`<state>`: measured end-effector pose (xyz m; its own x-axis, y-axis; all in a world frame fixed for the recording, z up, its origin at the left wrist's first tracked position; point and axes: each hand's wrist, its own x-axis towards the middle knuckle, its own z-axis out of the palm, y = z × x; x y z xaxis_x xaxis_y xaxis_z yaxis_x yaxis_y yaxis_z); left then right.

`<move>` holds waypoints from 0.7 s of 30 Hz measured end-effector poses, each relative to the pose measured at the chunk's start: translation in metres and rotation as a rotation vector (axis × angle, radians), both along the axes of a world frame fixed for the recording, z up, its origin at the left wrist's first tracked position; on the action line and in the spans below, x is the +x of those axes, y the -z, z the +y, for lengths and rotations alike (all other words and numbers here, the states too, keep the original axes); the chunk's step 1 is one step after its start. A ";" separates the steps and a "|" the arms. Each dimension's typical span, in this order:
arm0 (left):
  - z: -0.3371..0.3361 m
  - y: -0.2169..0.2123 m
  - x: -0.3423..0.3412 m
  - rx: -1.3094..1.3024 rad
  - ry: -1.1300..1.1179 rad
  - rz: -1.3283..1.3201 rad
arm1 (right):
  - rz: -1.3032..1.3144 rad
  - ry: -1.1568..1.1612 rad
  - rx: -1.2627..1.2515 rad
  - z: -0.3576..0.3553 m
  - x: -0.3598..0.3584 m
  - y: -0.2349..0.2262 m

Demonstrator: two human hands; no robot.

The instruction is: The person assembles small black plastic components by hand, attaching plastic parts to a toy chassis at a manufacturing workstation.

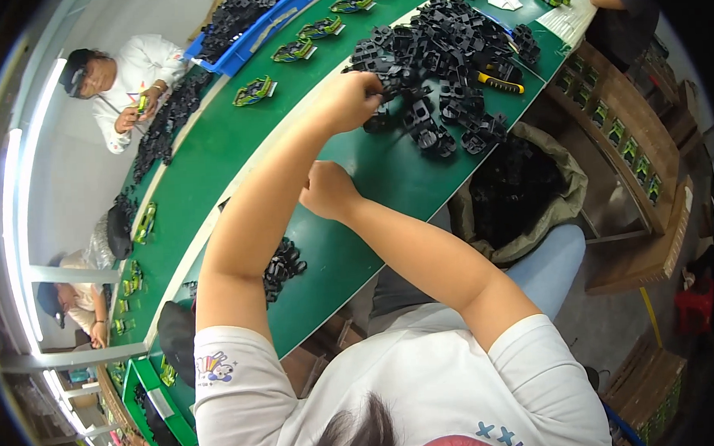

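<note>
My left hand (351, 102) reaches out over the green worktable (327, 261) to the near left edge of a heap of black plastic parts (444, 45). Its fingers are curled in around a small black plastic part, mostly hidden by the hand. Beside it, a few black parts are smeared by motion. Closer to me, my right hand (329, 190) is closed low over the table, its fingertips hidden behind my left forearm. What it holds, if anything, does not show. A smaller pile of black parts (285, 267) lies near my left elbow.
A yellow-and-black tool (501, 84) lies at the heap's right. Below the table edge hangs an open sack (568, 171) of black parts. Green toy-car-like assemblies (253, 91) line the far strip, near a blue bin (235, 48). A co-worker (136, 81) sits across.
</note>
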<state>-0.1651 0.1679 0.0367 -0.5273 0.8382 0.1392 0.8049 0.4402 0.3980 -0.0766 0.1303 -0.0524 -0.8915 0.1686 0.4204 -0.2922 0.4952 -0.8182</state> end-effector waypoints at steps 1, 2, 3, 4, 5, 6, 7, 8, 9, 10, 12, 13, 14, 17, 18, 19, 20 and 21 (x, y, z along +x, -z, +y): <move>-0.013 -0.013 0.004 0.000 -0.076 -0.011 | -0.152 -0.071 -0.111 0.003 0.003 -0.003; -0.026 -0.025 0.008 0.000 -0.155 -0.022 | -0.141 -0.090 -0.126 0.006 0.006 -0.006; -0.046 -0.027 0.005 0.124 -0.231 -0.099 | -0.136 -0.079 -0.150 0.006 0.007 -0.007; -0.066 -0.028 0.003 0.250 -0.306 -0.173 | -0.133 -0.067 -0.174 0.007 0.007 -0.006; -0.086 -0.027 0.003 0.374 -0.392 -0.298 | -0.096 -0.089 -0.254 0.009 0.006 -0.005; -0.105 -0.020 0.004 0.590 -0.477 -0.498 | -0.063 -0.111 -0.334 0.009 0.003 -0.001; -0.117 -0.016 0.010 0.701 -0.575 -0.569 | -0.066 -0.142 -0.394 0.014 0.000 0.001; -0.128 -0.010 0.018 0.817 -0.670 -0.641 | -0.070 -0.170 -0.452 0.017 -0.005 0.002; -0.144 0.000 0.022 0.751 -0.709 -0.605 | -0.181 -0.258 -0.661 0.019 -0.004 -0.008; -0.152 0.004 0.034 0.774 -0.725 -0.610 | -0.302 -0.343 -0.866 0.023 0.000 -0.021; -0.157 0.016 0.049 0.767 -0.674 -0.459 | -0.453 -0.443 -1.025 0.026 0.002 -0.029; -0.157 0.018 0.054 0.795 -0.632 -0.467 | -0.471 -0.425 -1.066 0.023 0.003 -0.029; -0.158 0.019 0.059 0.796 -0.636 -0.478 | -0.488 -0.404 -1.106 0.022 0.003 -0.027; -0.153 0.008 0.074 0.467 -0.431 0.233 | -0.476 -0.436 -1.214 0.026 -0.002 -0.019; -0.155 0.008 0.076 0.469 -0.428 0.228 | -0.467 -0.454 -1.246 0.024 -0.002 -0.020; -0.156 0.007 0.078 0.445 -0.464 0.359 | -0.475 -0.391 -1.270 0.024 0.000 -0.023; -0.157 0.007 0.078 0.419 -0.499 0.491 | -0.476 -0.387 -1.271 0.026 0.000 -0.021; -0.160 0.007 0.077 0.511 -0.558 0.499 | -0.493 -0.398 -1.327 0.027 -0.001 -0.023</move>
